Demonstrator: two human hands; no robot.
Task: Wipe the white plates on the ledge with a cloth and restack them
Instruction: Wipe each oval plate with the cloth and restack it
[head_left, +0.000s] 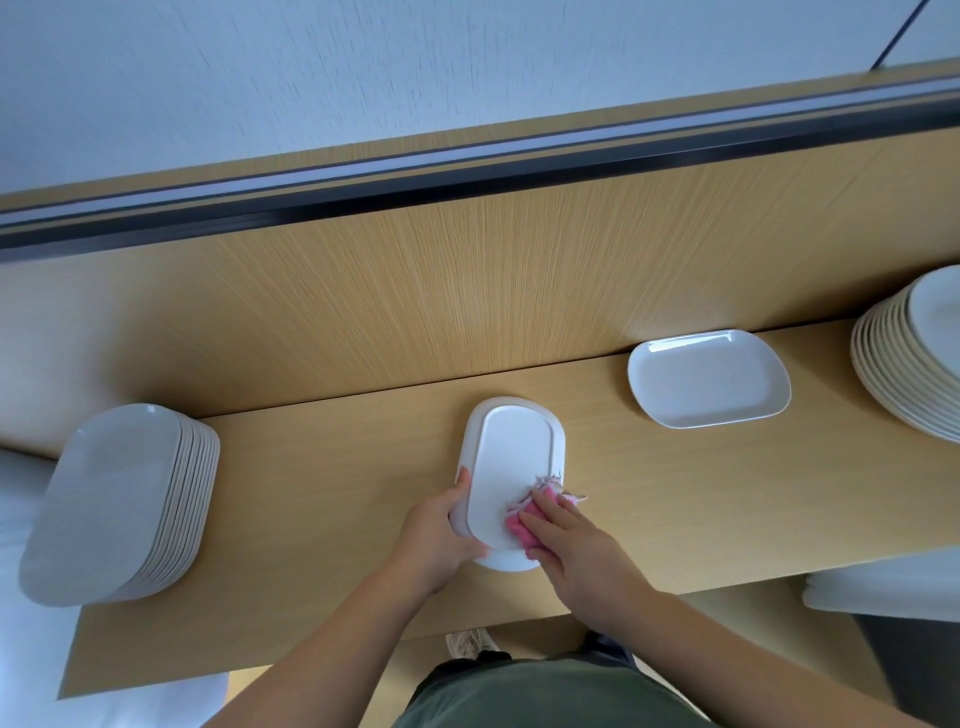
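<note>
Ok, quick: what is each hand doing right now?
Left hand: grips the plate by its rim.
Right hand: open, pressing the cloth onto the plate.

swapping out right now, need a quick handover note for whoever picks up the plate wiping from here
Left hand grips the near left rim of the middle plate, which lies on the ledge.
Right hand presses the pink cloth onto that plate's near right part.
A lone plate lies further right by the back panel; a left stack and a right stack stand at the ledge's ends.
Done: cannot tell which plates are already wiped.
Left: finish wiping the middle plate, stack it, go on with the rest.
</note>
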